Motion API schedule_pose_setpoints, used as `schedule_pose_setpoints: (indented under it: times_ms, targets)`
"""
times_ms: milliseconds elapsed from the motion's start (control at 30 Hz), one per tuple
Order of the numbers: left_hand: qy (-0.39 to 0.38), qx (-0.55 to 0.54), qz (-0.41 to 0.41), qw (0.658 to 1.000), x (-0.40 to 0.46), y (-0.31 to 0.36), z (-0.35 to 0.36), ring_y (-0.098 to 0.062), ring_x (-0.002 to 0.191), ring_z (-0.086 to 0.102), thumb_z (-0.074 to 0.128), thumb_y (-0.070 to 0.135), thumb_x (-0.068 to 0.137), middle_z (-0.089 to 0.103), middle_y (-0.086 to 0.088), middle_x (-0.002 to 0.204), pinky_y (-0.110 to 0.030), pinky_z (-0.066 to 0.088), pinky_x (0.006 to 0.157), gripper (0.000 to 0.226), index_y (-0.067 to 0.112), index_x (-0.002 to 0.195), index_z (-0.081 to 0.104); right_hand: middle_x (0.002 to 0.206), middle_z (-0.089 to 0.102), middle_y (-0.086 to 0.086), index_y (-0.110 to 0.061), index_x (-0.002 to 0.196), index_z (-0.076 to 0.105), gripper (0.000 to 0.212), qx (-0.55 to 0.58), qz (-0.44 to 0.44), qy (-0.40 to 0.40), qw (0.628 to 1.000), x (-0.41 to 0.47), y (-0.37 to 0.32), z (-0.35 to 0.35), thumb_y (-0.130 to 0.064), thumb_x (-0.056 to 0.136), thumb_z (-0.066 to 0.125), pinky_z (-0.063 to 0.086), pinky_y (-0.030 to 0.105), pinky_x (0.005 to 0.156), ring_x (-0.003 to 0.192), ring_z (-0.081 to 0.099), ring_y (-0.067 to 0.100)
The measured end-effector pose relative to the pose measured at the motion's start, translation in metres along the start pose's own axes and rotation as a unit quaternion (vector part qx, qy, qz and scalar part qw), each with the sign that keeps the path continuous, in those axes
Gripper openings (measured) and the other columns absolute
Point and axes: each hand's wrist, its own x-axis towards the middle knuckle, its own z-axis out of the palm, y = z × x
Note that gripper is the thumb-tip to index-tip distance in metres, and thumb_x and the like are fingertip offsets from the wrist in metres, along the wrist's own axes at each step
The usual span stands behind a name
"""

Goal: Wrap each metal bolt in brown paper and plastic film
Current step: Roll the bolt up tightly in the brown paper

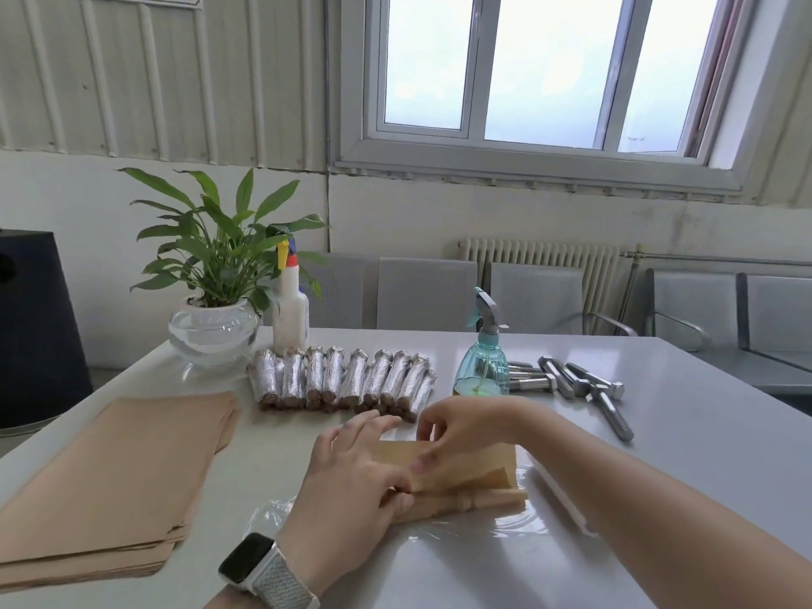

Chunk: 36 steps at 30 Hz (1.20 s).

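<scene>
Paper, brown and matte, half-rolled at the near middle of the glossy white table — one sheet of brown paper with its far flap standing up and its near part already curled into a lumpy tube. Bolt inside hidden, only a bulge showing through the roll. Beneath it, clear plastic film, wrinkled and shiny, edges hard to trace against the tabletop.

Left hand pressing down on the left end of the roll, fingers curled over the paper, thumb tucked at the fold; smartwatch with pale woven band on the wrist. Right hand pinching the raised flap's top edge, fingertips blurred.

Farther back, a row of wrapped bolts — silvery crinkled film over brown ends, packed side by side. To the right, bare metal bolts, grey, hex-headed, threaded, partly hidden behind a translucent teal spray bottle. At left, a flat stack of brown paper sheets, cut off by the frame edge. Beyond it, a leafy plant in a glass bowl and a white spray bottle.
</scene>
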Motion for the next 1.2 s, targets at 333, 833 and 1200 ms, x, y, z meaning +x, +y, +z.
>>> schedule_pose_setpoints:
  times_ms: [333,833,1200]
  targets:
    - [0.026,0.097,0.053,0.994,0.003,0.004,-0.009,-0.018,0.123,0.056,0.074,0.053,0.066,0.062,0.01,0.124,-0.039,0.024,0.097,0.014,0.04,0.065,0.07,0.07,0.051,-0.004,-0.02,0.068,0.051,0.02,-0.129,-0.059,0.082,0.987,-0.038,-0.004,0.01,-0.029,0.084,0.058,0.036,0.027,0.054,0.066,0.046,0.019]
    - [0.013,0.087,0.097,0.991,0.007,0.007,-0.019,0.002,0.065,0.059,0.073,0.053,0.06,0.065,0.023,0.082,-0.028,0.03,0.074,0.016,0.038,0.061,0.068,0.087,0.054,-0.001,-0.026,0.087,0.045,0.032,-0.122,-0.057,0.181,0.974,-0.055,0.001,0.045,-0.034,0.075,0.074,0.025,0.033,0.058,0.082,0.046,0.021]
    - [0.054,0.06,0.17,0.982,0.001,0.008,-0.026,-0.003,0.061,0.059,0.078,0.038,0.071,0.065,0.018,0.066,-0.025,0.03,0.074,0.026,0.034,0.09,0.061,0.099,0.064,0.005,-0.023,0.101,0.057,0.012,-0.161,-0.08,0.24,0.954,-0.069,-0.001,0.062,-0.03,0.092,0.053,0.033,0.033,0.063,0.093,0.059,0.029]
